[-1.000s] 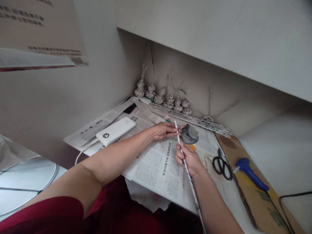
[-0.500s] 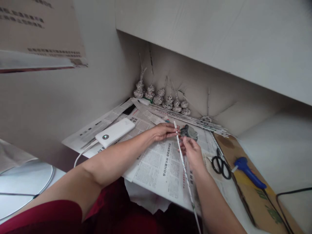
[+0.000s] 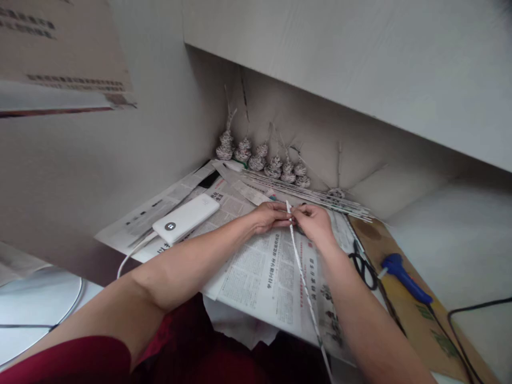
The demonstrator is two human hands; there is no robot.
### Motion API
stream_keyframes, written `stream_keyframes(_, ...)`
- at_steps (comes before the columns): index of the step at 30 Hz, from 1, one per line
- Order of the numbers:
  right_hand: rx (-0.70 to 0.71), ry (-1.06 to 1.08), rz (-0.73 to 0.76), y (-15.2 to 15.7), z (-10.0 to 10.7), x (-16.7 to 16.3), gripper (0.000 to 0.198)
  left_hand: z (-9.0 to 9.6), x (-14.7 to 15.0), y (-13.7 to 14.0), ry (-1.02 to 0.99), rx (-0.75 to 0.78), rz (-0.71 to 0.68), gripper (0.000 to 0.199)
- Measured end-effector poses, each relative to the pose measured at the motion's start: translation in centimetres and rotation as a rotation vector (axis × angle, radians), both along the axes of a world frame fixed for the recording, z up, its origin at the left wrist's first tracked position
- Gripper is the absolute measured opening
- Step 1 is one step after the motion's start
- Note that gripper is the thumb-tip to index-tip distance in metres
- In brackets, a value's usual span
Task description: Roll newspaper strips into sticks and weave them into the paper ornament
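A long, thin rolled paper stick (image 3: 303,280) slants from between my hands down past the table's near edge. My left hand (image 3: 269,217) pinches it close to its upper end. My right hand (image 3: 314,221) meets it at the same spot from the other side, thumb and fingertips closed on the stick. Both hands are just above the newspaper (image 3: 256,277) spread over the table. Small gourd shapes woven from paper (image 3: 274,167) stand in a row at the back. Before them lies a bundle of similar paper sticks (image 3: 320,197).
On the left lies a white power bank (image 3: 186,217) with a cable. Black-handled scissors (image 3: 363,271), partly behind my right forearm, and a blue glue gun (image 3: 406,277) on cardboard (image 3: 440,325) lie to the right. A slanted white panel (image 3: 340,69) overhangs the back.
My right hand has moved up and forward along the paper stick to meet my left hand near the upper end. The left hand has stayed in place.
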State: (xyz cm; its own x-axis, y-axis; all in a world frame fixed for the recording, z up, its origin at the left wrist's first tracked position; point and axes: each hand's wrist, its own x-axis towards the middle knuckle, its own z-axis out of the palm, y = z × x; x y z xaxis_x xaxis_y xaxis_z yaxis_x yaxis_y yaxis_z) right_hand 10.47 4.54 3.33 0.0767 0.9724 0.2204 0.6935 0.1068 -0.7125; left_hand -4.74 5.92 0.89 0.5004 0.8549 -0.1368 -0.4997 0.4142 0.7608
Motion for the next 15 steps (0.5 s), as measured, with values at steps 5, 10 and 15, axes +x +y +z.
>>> stream_keyframes(5,-0.033,0.169,-0.004,-0.1,0.0,-0.4,0.029,0.4,-0.1,-0.3,-0.016,-0.029,-0.080,0.016)
stream_keyframes(10,-0.213,0.517,-0.019,-0.5,1.1,-1.0,0.022,0.6,0.0,-0.5,-0.092,-0.005,-0.125,0.013)
stream_keyframes(15,-0.269,0.627,-0.019,-0.7,1.3,-1.3,0.024,0.3,0.0,-0.4,-0.071,-0.003,-0.097,0.011)
